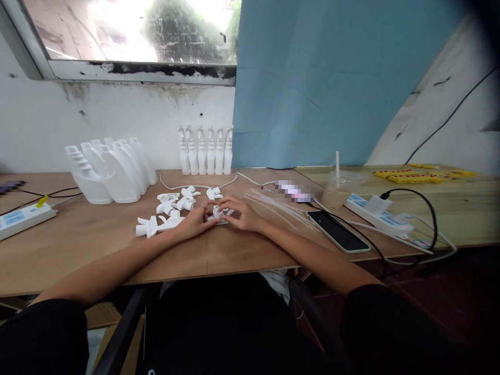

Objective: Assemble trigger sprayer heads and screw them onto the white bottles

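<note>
Both my hands rest on the wooden table (97,250) near its middle and meet around one white plastic spray trigger head (217,212). My left hand (195,221) curls its fingers against the piece from the left; a ring shows on one finger. From the right, my right hand (242,214) pinches the same piece with bent fingers. Just left of my hands lie several loose white trigger heads (172,208). A bundle of thin clear tubes (273,205) lies to the right of my hands.
Several white plastic bottles (111,172) stand at the back left, and a row of assembled sprayers (205,151) lines the wall. A phone (338,230), a plastic cup with a straw (339,187), two power strips (23,219) (378,214) and cables lie around.
</note>
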`<action>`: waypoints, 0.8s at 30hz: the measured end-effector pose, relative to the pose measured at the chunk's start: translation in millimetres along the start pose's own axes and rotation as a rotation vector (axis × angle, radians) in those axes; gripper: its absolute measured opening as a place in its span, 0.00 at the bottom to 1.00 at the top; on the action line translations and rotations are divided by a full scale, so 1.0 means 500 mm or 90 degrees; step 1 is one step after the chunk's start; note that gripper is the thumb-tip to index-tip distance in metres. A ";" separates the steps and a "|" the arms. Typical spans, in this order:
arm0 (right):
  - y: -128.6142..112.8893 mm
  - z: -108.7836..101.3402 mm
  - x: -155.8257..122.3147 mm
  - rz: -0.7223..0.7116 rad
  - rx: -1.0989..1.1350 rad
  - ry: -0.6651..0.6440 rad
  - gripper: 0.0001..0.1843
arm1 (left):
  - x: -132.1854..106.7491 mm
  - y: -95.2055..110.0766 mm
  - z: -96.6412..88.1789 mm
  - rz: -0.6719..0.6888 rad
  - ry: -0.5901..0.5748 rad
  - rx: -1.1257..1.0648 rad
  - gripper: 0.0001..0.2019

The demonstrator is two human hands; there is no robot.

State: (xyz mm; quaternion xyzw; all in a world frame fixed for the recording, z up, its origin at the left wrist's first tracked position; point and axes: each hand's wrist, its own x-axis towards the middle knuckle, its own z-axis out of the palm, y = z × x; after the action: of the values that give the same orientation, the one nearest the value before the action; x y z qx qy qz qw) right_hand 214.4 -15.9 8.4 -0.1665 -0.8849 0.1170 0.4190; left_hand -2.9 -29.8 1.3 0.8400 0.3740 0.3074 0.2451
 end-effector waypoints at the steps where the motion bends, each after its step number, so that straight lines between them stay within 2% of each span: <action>1: 0.002 0.000 -0.001 0.011 -0.009 -0.005 0.08 | -0.001 0.002 0.000 0.005 0.002 0.007 0.25; 7: 0.010 0.004 -0.002 0.042 -0.012 -0.075 0.14 | -0.001 0.001 -0.005 0.039 -0.029 0.106 0.14; 16: 0.022 0.010 -0.009 0.091 -0.031 -0.086 0.15 | -0.002 -0.017 -0.024 0.139 0.003 0.152 0.18; 24: 0.025 0.014 -0.014 0.101 -0.036 -0.080 0.15 | 0.001 -0.018 -0.024 0.154 0.019 0.163 0.17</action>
State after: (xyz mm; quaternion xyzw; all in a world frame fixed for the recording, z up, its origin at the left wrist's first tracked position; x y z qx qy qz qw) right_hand 215.3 -7.6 -5.2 -0.2404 -0.8964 0.1350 0.3471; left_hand -15.5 -21.9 4.2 0.8985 0.3101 0.2970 0.0914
